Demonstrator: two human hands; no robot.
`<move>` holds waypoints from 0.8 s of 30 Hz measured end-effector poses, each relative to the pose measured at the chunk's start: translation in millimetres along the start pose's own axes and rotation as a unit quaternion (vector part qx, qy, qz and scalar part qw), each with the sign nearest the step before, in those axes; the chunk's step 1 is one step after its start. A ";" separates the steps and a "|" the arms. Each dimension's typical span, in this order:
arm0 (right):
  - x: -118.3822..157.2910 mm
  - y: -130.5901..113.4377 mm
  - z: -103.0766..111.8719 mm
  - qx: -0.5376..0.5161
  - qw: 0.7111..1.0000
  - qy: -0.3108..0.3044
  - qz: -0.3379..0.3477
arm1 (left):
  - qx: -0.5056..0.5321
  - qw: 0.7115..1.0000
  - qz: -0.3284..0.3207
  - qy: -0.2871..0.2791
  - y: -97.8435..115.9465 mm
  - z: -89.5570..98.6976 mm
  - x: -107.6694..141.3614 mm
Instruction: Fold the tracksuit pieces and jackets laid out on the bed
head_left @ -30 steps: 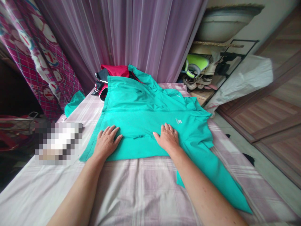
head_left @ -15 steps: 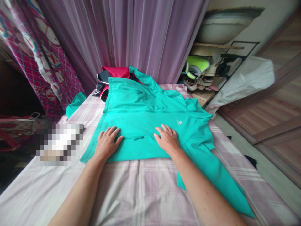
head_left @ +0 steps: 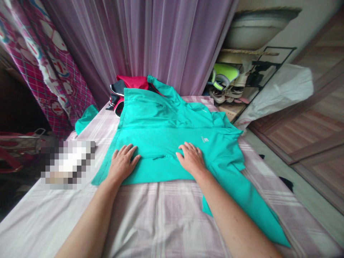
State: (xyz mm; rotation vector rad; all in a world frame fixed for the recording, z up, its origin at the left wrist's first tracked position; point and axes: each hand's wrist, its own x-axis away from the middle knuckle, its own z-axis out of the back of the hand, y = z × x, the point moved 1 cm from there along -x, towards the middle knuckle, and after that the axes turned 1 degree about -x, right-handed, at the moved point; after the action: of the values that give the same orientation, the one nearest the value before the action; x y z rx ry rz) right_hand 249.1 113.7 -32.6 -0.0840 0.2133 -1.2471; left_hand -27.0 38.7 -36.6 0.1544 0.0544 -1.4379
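Observation:
A teal jacket lies spread out on its side across the bed, hem to the left and collar to the right. My left hand rests flat on it near the hem, fingers apart. Farther right, my right hand lies on the front panel below the small white logo, its fingers also spread. Between the two hands is a pocket zipper pull. One sleeve stretches toward the near right, partly under my right forearm; the other points to the back.
The bed has a plaid sheet. Red and dark clothes are heaped behind the jacket, and a teal cloth lies at the left edge. A blurred-out object is on the left. A shoe rack stands back right.

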 end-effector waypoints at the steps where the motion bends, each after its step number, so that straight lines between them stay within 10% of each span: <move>1: 0.1 0.3 -0.3 -0.003 1.000 0.004 0.001 | 0.001 1.000 -0.001 0.002 -0.1 -0.2 0.0; 24: -0.9 -1.9 0.3 0.044 0.998 -0.030 -0.027 | -0.006 1.000 0.005 -0.007 -0.2 -0.7 -0.7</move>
State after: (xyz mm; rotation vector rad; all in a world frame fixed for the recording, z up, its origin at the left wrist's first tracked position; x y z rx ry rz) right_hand 247.1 113.9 -31.9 -0.0519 0.1037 -1.3052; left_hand -27.3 39.4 -37.2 0.1347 0.0505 -1.4276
